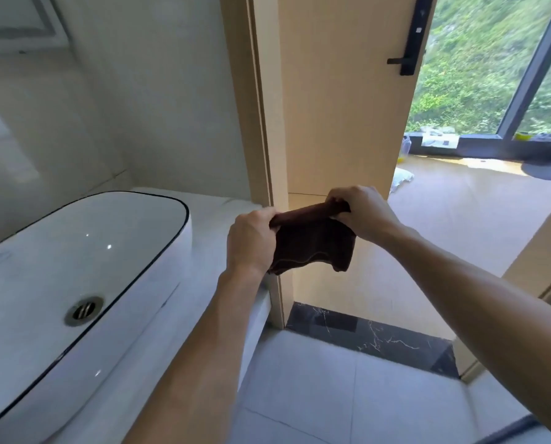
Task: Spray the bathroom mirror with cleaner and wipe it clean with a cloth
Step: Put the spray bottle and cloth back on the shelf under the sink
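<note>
White countertop, oval basin on it

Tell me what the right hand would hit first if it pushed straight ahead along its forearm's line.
Probably the wooden door directly behind the right hand, which grips the dark cloth. Depth is unclear, so the gap before contact cannot be judged.

A white oval basin with a thin black rim sits on the pale counter, its metal drain toward the near side. Past the counter's far right corner stands a light wooden door bearing a black handle. A dark marble threshold crosses the grey floor tiles.
</note>
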`<state>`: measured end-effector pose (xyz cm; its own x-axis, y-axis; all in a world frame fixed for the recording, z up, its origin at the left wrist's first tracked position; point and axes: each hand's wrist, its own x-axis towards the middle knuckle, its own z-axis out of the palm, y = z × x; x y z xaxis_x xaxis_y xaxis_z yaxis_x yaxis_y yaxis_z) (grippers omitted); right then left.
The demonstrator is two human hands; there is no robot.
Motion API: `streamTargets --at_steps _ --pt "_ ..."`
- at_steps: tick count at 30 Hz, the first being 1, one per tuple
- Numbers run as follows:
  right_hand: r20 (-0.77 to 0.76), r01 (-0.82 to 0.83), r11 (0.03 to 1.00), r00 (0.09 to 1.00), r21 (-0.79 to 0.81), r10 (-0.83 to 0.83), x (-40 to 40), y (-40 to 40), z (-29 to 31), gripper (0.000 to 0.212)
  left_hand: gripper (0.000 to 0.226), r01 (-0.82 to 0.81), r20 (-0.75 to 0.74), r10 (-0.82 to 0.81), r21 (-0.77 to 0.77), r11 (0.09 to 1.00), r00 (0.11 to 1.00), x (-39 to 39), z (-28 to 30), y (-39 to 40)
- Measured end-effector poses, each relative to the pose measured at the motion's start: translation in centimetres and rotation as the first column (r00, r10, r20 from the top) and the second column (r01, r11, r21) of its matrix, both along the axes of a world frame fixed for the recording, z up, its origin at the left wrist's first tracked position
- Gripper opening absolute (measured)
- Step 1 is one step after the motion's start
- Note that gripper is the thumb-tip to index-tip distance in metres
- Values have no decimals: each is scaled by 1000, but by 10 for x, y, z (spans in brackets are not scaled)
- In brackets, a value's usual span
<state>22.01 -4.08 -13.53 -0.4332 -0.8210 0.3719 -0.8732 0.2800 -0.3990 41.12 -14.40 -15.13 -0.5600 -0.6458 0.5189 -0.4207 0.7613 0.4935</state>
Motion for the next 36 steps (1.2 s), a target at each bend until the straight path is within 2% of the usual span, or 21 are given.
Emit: streamTargets --at_steps 8,13,17,19,22,25,29,33,36 --pt "-95 15 999 995 -30 -17 -24 4 -137 25 26 35 -94 -40 -55 998 995 -19 -145 17" --pt "-101 -87 996 991 -28 84 -10 4 -232 26 28 6 -126 -27 -165 986 992 -2 -249 18" --pt "-78 -158 987 985 -40 154 4 -1 -289 28 35 -15 -81 -10 -298 954 997 23 -304 18" --pt "-3 -180 982 984 -53 181 15 -5 -305 32 30 8 -48 -26 -333 943 998 39 -319 21" --pt "64 -241 969 968 -45 244 30 -13 -320 37 41 15 -7 -19 -375 927 1000 63 -327 26" --pt "114 -310 950 943 -49 313 44 -25 -332 39 33 -15 29 29 -412 911 999 84 -336 27" --pt "146 -401 913 901 -75 407 68 -43 -343 37 27 -69 58 99 -380 922 993 113 -352 25" --pt "180 -511 857 839 -66 514 95 -61 -352 45 33 -131 58 162 -354 926 985 144 -361 28" --pt "186 -570 822 805 -23 563 115 -76 -364 42 36 -211 54 241 -324 922 969 169 -371 32"
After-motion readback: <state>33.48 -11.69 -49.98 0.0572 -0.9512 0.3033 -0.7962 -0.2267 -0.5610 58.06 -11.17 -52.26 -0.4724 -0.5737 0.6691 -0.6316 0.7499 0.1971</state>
